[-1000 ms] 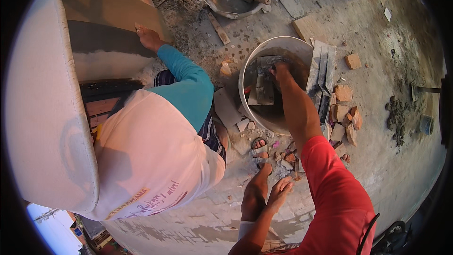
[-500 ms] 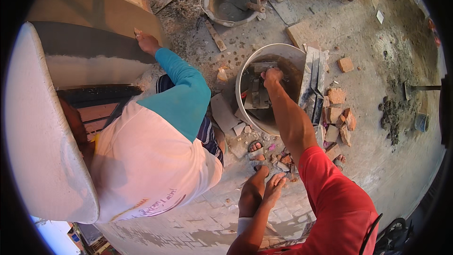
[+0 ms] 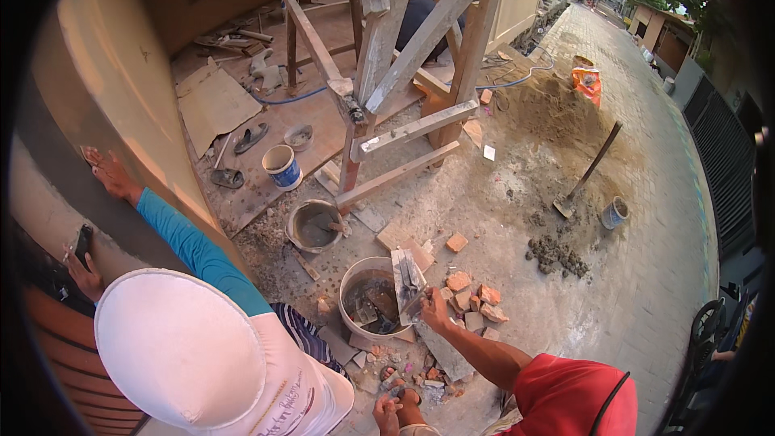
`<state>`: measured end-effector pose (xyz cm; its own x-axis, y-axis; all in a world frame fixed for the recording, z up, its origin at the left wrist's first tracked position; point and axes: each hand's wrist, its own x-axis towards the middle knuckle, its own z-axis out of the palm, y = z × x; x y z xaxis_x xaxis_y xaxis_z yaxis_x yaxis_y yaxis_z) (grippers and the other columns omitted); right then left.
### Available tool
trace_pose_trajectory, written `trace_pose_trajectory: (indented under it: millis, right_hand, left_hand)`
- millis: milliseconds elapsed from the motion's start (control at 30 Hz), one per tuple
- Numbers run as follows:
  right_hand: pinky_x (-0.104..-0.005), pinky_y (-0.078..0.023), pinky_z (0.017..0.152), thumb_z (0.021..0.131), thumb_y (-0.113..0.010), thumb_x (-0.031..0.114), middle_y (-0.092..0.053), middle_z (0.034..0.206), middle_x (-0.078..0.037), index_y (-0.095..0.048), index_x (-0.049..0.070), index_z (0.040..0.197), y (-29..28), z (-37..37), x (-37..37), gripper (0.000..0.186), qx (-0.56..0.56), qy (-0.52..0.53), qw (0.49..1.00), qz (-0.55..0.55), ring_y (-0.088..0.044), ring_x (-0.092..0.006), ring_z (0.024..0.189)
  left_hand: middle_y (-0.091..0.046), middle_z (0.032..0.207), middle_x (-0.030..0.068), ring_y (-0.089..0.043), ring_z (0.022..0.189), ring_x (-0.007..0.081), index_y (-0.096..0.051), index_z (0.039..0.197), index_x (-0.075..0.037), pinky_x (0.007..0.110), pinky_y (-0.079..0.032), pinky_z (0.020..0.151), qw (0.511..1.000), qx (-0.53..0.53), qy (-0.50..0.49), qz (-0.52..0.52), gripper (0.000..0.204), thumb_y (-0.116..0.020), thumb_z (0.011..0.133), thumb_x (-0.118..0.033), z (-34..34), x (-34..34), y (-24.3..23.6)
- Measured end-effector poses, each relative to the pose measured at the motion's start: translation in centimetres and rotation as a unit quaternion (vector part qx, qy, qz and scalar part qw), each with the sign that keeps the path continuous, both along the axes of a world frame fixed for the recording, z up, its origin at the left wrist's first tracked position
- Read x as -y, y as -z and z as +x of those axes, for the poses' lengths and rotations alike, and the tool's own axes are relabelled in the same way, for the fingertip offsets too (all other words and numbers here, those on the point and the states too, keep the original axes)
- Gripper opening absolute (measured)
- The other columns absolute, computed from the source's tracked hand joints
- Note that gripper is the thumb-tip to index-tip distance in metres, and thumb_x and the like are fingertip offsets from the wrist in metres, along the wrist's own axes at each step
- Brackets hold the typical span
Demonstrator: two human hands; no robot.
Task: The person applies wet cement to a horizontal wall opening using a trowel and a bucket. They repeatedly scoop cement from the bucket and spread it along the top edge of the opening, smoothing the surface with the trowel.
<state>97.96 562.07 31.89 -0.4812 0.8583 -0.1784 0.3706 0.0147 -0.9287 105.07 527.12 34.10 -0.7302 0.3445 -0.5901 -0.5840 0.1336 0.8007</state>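
My right hand (image 3: 434, 308) grips a flat grey trowel (image 3: 416, 300) at the right side of a white bucket (image 3: 345, 308) of murky water, with grey tools lying inside. A splattered grey board (image 3: 405, 273) rests across that side of the bucket. My left hand (image 3: 386, 410) is low near my leg, fingers curled; what they hold, if anything, is unclear. A co-worker in a white hat (image 3: 178, 343) crouches at left, their right hand (image 3: 113, 173) against the plastered wall (image 3: 121, 48), their other hand (image 3: 85, 270) holding a dark tool.
Broken bricks (image 3: 472, 297), a mortar bucket (image 3: 292, 234), a blue-and-white pail (image 3: 282, 173) and a timber scaffold (image 3: 412, 133) surround the work spot, with another person (image 3: 416, 12) behind. Further right are a shovel (image 3: 597, 161), a sand pile (image 3: 549, 105) and a paved lane (image 3: 670, 194).
The view has tilted up to show the scaffold and lane. My right hand has come up from inside the bucket to its right side, now with a trowel in it.
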Motion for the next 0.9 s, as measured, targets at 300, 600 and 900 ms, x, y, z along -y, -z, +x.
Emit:
trace_pose_trajectory:
  millis: [300, 600, 900]
  right_hand:
    - [-0.0514, -0.058, 0.071, 0.097, -0.051, 0.006, -0.057, 0.119, -0.020, -0.045, 0.009, 0.136, -10.6, 24.6, -8.3, 0.040, -0.064, 0.159, 0.952, -0.252, -0.064, -0.0349, 0.095]
    - [-0.0452, -0.058, 0.064, 0.091, -0.055, 0.000, -0.061, 0.108, -0.017, -0.042, 0.007, 0.142, -14.4, 45.0, -8.9, 0.053, -0.040, 0.103, 0.928, -0.355, -0.066, -0.0289, 0.087]
    - [-0.0404, -0.057, 0.058, 0.088, -0.057, 0.007, -0.068, 0.089, -0.008, -0.070, 0.004, 0.106, -11.8, 57.7, -2.1, 0.022, 0.170, -0.012, 0.970, -0.175, -0.068, -0.0211, 0.079]
  left_hand:
    - [-0.065, 0.116, 0.0156, -0.066, 0.096, 0.0269, -0.052, 0.132, -0.002, 0.042, -0.054, 0.080, 0.981, 0.066, -0.128, -0.131, 0.050, -0.063, 0.095, -0.034, 16.3, 8.7, -6.7]
    - [-0.064, 0.119, 0.0164, -0.066, 0.098, 0.0303, -0.051, 0.133, -0.004, 0.045, -0.052, 0.081, 0.976, 0.121, -0.140, -0.111, 0.051, -0.062, 0.094, -0.036, 33.2, 7.6, -10.5]
    - [-0.063, 0.122, 0.0171, -0.065, 0.101, 0.0336, -0.050, 0.134, -0.006, 0.047, -0.051, 0.083, 0.980, 0.098, -0.165, -0.052, 0.052, -0.061, 0.094, -0.037, 43.5, 18.4, -11.7]
